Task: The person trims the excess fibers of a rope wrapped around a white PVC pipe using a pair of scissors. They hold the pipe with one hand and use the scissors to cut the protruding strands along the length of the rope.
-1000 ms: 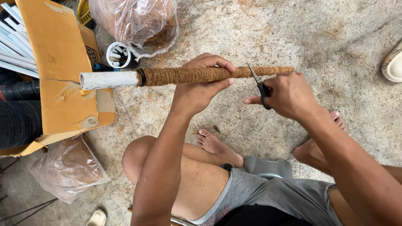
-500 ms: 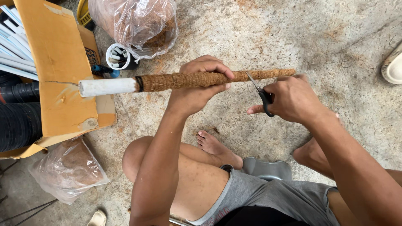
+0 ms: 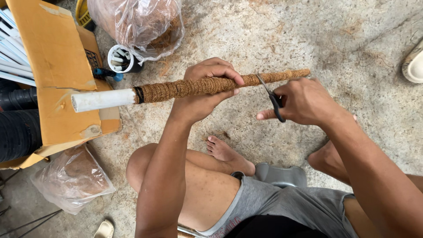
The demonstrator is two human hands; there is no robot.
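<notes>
Far out past your left hand sits a torn cardboard box, with a clear plastic bag on the concrete below it and a small cup of white tubes just above. The coir-wrapped pole lies level across your view, its bare white end over the box. Your left hand is clamped around the pole's middle. Just to its right, your right hand grips black-handled scissors, blades up against the pole's thin end. The hands are near each other, not touching.
</notes>
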